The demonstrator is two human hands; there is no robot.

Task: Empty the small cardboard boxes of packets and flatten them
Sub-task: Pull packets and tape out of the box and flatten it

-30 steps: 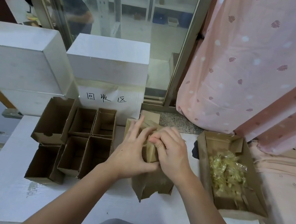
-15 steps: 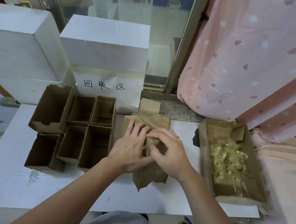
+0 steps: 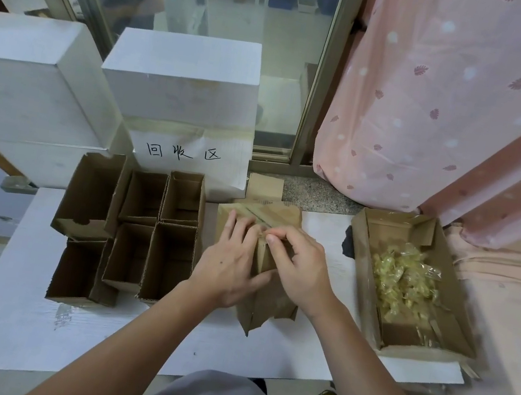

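With your left hand [image 3: 230, 261] flat on the small box [image 3: 264, 259], let your pinching right hand [image 3: 299, 265] peel its tape evenly.

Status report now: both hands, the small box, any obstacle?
Left hand steadies the closed small box. Right hand fingers pick at its top seam. Nothing in the way.

A pink patterned curtain [image 3: 438, 99] hung to my right; two white blocks [image 3: 182, 79] stood before the glass door [image 3: 249, 1].
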